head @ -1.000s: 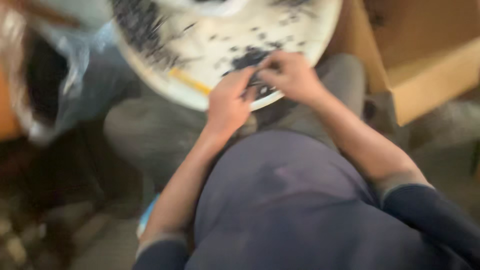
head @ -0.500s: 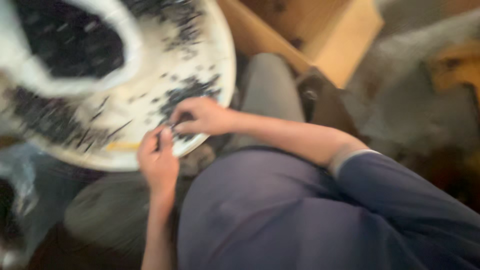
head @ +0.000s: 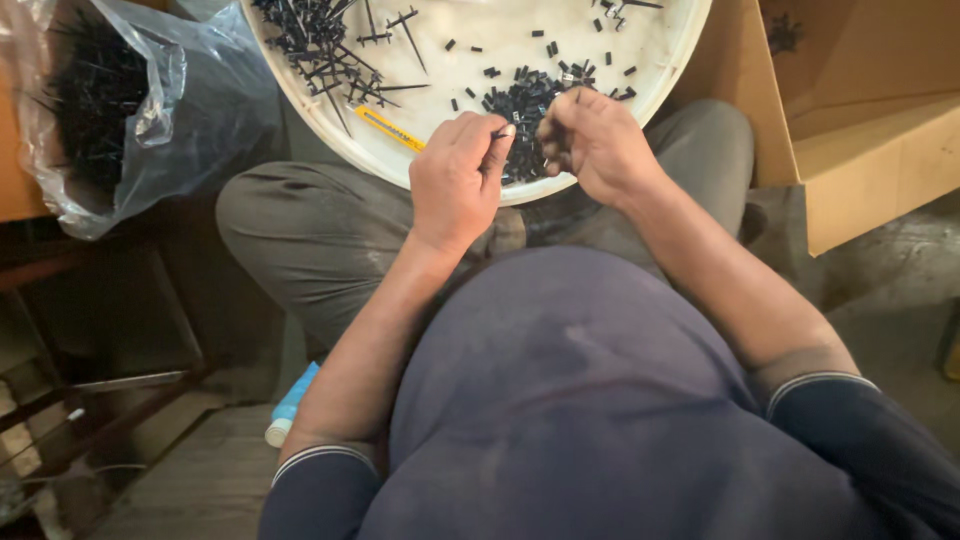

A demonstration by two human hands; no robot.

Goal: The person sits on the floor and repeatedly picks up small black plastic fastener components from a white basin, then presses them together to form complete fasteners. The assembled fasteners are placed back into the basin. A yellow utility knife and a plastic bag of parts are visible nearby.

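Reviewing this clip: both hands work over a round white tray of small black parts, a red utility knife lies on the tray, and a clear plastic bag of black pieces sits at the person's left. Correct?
Not quite. The utility knife is yellow, not red, as the head view shows. The rest holds: the left hand and right hand work over the round white tray of small black parts, and the clear plastic bag of black pieces sits at the person's left.

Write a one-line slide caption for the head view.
Left hand pinches a thin black pin beside the right hand, over a pile of small black parts in a round white tray.
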